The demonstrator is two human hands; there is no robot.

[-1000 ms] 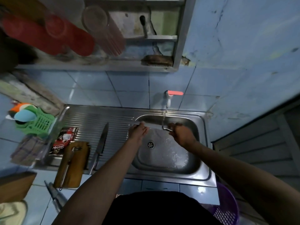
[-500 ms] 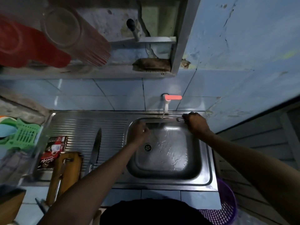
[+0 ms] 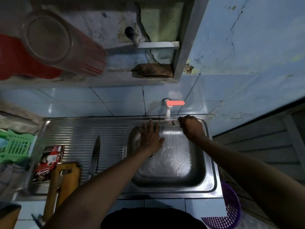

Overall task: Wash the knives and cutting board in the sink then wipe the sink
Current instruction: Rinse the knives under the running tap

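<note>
Steel sink under tap: right hand, earlier mid-basin, now grips a metal piece beside tap; left hand flattens, fingers released. Knife, cutting board wait left of sink.

Only one printed item in view: a red, black and white printed sachet pack lying flat on the ribbed steel draining board, just left of the wooden cutting board. White cursive lettering runs along its lower red part, seen upside down from here and too blurred to read. A small white label patch sits near its middle, its print illegible. No other text, number or sign can be read on the wall tiles, shelf items or baskets.
</note>
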